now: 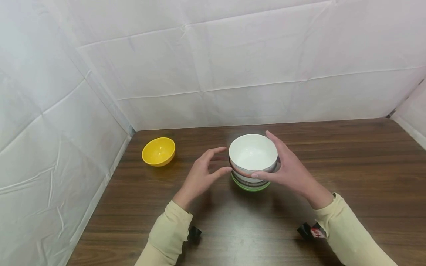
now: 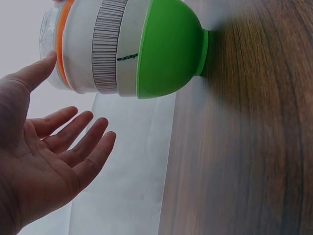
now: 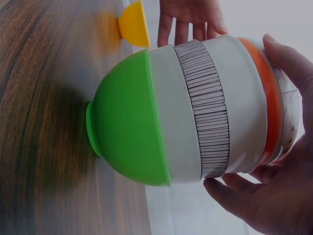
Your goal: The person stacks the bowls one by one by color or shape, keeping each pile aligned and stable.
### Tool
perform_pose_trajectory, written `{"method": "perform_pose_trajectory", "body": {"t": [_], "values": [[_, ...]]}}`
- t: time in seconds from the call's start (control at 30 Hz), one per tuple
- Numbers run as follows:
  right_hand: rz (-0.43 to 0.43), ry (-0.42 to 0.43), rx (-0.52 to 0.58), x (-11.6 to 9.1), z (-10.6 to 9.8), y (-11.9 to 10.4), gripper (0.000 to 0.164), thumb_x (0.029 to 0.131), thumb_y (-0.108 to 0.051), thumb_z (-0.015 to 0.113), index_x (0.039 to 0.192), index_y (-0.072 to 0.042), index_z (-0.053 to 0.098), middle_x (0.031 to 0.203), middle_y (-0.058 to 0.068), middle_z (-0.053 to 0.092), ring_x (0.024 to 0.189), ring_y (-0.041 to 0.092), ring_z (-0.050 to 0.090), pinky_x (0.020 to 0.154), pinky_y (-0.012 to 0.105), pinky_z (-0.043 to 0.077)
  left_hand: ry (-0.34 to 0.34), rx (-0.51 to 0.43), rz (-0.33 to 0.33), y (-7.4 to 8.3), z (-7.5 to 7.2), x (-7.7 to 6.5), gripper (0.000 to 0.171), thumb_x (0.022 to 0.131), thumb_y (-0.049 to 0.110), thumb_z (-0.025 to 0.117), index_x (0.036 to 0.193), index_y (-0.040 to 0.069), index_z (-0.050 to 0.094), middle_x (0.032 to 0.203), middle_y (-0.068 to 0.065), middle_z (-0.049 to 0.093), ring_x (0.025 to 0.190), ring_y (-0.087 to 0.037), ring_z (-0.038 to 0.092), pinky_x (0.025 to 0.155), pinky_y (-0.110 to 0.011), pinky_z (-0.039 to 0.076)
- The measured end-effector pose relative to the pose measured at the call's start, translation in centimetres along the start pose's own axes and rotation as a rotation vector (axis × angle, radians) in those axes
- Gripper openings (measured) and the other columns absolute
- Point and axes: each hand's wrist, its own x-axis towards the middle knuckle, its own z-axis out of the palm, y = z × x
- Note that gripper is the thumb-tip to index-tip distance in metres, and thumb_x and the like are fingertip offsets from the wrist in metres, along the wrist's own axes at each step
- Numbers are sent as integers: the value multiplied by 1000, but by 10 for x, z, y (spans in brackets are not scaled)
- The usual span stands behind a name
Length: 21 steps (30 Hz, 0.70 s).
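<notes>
A stack of bowls rises from the table, a green bowl (image 3: 129, 120) at the bottom. Above it come a white bowl with a black-lined band (image 3: 210, 112), an orange-banded part (image 3: 268, 93) and, on top, a white-lined bowl (image 1: 253, 151). My right hand (image 1: 294, 171) grips the upper stack from the right, thumb in front and fingers round the far side. On the left, my left hand (image 1: 201, 173) has its fingers spread and gently bent. Its thumb tip is right at the orange band in the left wrist view, while the other fingers stand apart from the bowls.
A yellow bowl (image 1: 158, 152) stands by itself at the back left of the dark wooden table (image 1: 349, 166). White sheeting (image 1: 233, 55) hangs behind the table and along its left side. Small black devices (image 1: 194, 235) show beneath both sleeves.
</notes>
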Motion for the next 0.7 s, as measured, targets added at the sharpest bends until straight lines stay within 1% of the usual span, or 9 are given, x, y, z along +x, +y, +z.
{"method": "perform_pose_trajectory", "body": {"t": [0.1,0.23,0.3,0.33,0.4,0.53,0.63,0.7], "values": [[0,-5,12,0,0,0,113,66,-32,86,153,-14,16,153,18,29,131,36,37,103,65,35,5,-16,-19,5,-2,-1,59,81,19,76,134,10,52,136,-10,55,119,-27,54,98,-53,48],[6,-12,23,0,0,0,113,67,-31,86,153,-14,16,154,18,27,131,36,37,104,66,34,-2,-20,-48,25,-9,-5,57,82,10,74,134,2,51,136,-17,54,120,-33,53,100,-54,47],[10,-14,26,0,0,0,113,67,-31,86,153,-14,15,154,18,27,131,36,37,104,66,34,-3,-14,-50,34,-13,-7,55,83,9,73,133,0,51,135,-19,54,119,-34,53,100,-53,47],[13,-14,26,0,0,0,113,67,-32,86,153,-14,15,154,18,27,131,36,37,104,65,34,-2,-11,-49,34,-13,-6,55,83,10,73,133,0,51,135,-19,54,119,-34,53,100,-53,47],[18,-14,23,-1,0,0,113,67,-32,86,153,-14,15,154,18,28,131,36,37,104,65,34,4,-4,-47,26,-12,-4,56,83,13,74,133,3,52,134,-16,55,118,-31,54,99,-52,48],[20,-12,27,-1,0,1,113,67,-32,86,153,-14,15,153,18,29,130,35,38,104,64,34,17,15,-37,4,-11,2,57,82,24,75,133,12,53,134,-8,57,117,-24,55,98,-49,50],[21,-12,38,-1,0,2,113,67,-30,86,153,-15,15,153,18,28,129,35,40,104,64,34,21,28,-29,-1,-13,3,56,82,29,75,132,17,54,133,-5,57,117,-20,56,97,-46,51],[20,-13,45,-1,0,2,113,67,-30,86,154,-15,14,153,18,28,127,36,42,104,63,35,21,33,-27,-2,-14,4,55,82,30,74,132,18,53,134,-4,56,117,-20,56,97,-46,51]]}}
